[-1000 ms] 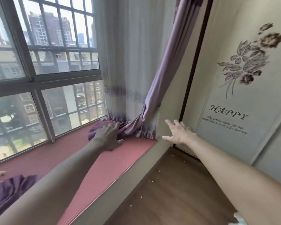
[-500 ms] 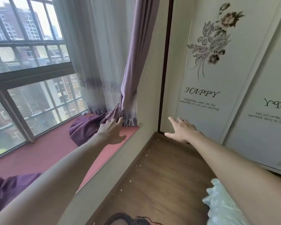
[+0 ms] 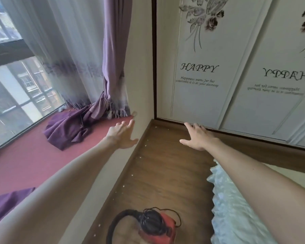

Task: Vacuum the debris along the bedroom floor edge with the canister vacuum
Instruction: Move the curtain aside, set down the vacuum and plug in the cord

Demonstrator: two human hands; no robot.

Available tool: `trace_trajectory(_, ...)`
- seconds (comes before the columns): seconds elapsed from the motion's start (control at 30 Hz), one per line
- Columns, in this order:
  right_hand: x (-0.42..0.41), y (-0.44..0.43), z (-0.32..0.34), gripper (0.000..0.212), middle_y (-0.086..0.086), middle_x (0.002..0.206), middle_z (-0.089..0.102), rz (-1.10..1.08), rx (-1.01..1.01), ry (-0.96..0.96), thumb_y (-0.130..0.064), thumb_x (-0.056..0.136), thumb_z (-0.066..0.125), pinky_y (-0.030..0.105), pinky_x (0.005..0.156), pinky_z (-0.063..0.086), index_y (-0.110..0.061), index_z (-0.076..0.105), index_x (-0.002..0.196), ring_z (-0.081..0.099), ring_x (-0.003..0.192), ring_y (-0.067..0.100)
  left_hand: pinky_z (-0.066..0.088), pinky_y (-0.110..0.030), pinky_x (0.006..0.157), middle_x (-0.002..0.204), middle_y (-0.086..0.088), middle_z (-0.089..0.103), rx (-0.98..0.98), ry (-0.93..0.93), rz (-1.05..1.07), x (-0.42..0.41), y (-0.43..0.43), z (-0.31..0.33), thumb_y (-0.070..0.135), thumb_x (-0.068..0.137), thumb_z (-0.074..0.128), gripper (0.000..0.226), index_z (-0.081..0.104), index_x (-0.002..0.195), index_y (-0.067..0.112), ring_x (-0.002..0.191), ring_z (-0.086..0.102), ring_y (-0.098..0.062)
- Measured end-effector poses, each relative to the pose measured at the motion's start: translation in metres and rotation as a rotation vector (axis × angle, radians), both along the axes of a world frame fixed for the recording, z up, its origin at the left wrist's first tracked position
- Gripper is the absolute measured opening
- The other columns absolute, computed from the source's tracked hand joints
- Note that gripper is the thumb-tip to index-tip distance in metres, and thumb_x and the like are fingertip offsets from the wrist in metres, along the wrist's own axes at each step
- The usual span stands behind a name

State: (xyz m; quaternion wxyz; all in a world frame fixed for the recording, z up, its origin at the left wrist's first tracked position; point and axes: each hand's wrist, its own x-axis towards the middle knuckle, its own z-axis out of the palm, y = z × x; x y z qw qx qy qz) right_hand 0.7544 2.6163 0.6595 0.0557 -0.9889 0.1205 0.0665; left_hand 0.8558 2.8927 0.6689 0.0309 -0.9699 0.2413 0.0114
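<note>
Holding two empty hands out with fingers spread, we see the left hand by the floor's left edge and the right hand near its far edge. One red canister vacuum sits at the near edge. Roughly ten white debris specks line the left edge. Two door panels read "HAPPY", one of them mirrored.

The left hand is coming away from the bunched purple curtain it was touching on the red window seat. It is now hovering with fingers spread over the seat's edge, apart from the cloth. The view is tipping down and to the right. A red canister vacuum with a black coiled hose is coming into sight on the brown wooden floor, and more of the pale blue ruffled bedspread is showing.
</note>
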Motion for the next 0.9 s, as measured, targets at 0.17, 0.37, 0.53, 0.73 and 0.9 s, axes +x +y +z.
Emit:
trace_trajectory(0.17,0.015,0.009,-0.083,0.076,0.013,0.147,0.036,-0.138,0.066,0.098,-0.06,0.09,0.052,0.047,0.099,0.041,-0.023,0.021,0.149,0.038,0.134,0.035,0.054,-0.045,0.079,0.129,-0.016,0.053,0.044,0.086,-0.16,0.053,-0.013,-0.071,0.058,0.086,0.058,0.081,0.024,0.146,0.016,0.112,0.057,-0.037)
trace_trajectory(0.37,0.024,0.023,-0.193,0.078,0.014,0.153,0.03,-0.312,0.192,0.229,-0.058,0.092,0.051,0.05,0.103,0.039,-0.022,0.016,0.152,0.03,0.14,0.037,0.055,-0.044,0.083,0.134,-0.013,0.051,0.142,0.208,-0.314,0.077,-0.03,-0.182,0.061,0.089,0.053,0.083,0.016,0.151,0.019,0.116,0.056,-0.034)
trace_trajectory(0.53,0.01,0.037,-0.285,0.079,0.015,0.157,0.023,-0.401,0.309,0.343,-0.053,0.095,0.052,0.053,0.108,0.035,-0.019,0.013,0.155,0.022,0.144,0.038,0.051,-0.044,0.08,0.13,-0.014,0.051,0.198,0.342,-0.37,0.078,-0.033,-0.273,0.058,0.09,0.053,0.078,0.02,0.147,0.017,0.115,0.054,-0.034)
trace_trajectory(0.73,-0.024,0.061,-0.401,0.08,0.012,0.157,0.024,-0.451,0.387,0.484,-0.057,0.094,0.05,0.056,0.105,0.039,-0.021,0.013,0.154,0.026,0.143,0.034,0.048,-0.044,0.079,0.126,-0.013,0.052,0.264,0.516,-0.391,0.061,-0.019,-0.391,0.057,0.089,0.054,0.072,0.026,0.141,0.016,0.114,0.053,-0.034)
trace_trajectory(0.9,-0.058,0.088,-0.485,0.076,0.01,0.15,0.034,-0.474,0.432,0.59,-0.059,0.093,0.048,0.048,0.093,0.048,-0.022,0.017,0.151,0.039,0.134,0.033,0.047,-0.042,0.076,0.124,-0.012,0.052,0.327,0.614,-0.405,0.038,-0.004,-0.477,0.057,0.089,0.053,0.072,0.026,0.141,0.015,0.113,0.053,-0.034)
